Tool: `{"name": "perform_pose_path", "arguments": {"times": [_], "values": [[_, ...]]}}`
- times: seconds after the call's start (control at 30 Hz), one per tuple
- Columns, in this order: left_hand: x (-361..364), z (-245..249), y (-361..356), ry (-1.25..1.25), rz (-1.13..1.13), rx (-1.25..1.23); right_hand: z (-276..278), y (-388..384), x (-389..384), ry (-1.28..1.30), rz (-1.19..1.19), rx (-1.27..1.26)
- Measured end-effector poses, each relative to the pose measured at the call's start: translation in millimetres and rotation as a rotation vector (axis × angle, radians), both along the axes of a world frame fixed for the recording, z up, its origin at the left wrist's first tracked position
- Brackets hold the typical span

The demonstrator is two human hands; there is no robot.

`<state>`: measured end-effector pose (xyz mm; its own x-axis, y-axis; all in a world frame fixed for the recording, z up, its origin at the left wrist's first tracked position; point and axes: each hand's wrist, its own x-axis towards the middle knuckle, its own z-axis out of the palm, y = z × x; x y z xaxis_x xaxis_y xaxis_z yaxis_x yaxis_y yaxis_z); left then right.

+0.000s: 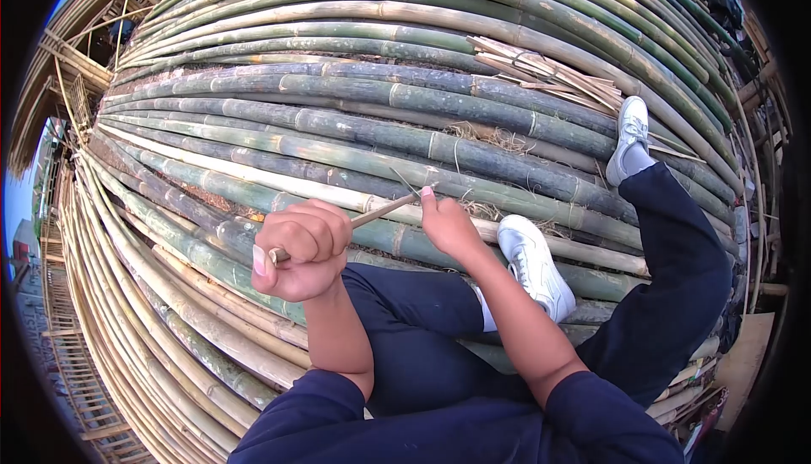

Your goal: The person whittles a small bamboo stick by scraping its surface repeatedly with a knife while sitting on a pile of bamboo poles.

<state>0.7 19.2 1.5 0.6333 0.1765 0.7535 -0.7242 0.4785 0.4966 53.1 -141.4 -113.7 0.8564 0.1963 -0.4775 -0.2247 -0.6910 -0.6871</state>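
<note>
A thin bamboo stick (380, 211) slants between my two hands, its cut near end poking out of the left fist. My left hand (302, 248) is wrapped round the stick, with the thumb at the left. To the right, my right hand (446, 223) is closed at the stick's far end, thumb up. A fine pale sliver (405, 181) sticks out beside the right thumb; whether it is a blade or a fibre I cannot tell. Both hands are above the laid bamboo poles (338, 154).
Two white shoes (532, 265) rest on the poles. A bundle of split sticks (549, 75) lies at the upper right, with fibrous shavings (490, 136) below it. Paler poles (152, 329) run down the left, near a bamboo structure (80, 58). A flat board (743, 368) is at lower right.
</note>
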Motion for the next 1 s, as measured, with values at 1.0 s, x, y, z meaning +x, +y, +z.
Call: {"name": "perform_pose_path", "arguments": {"times": [1.0], "values": [[1.1, -5.6, 10.2, 0.057, 0.085, -0.079, -14.3, -2.6, 25.8, 0.011, 0.076, -0.059]]}}
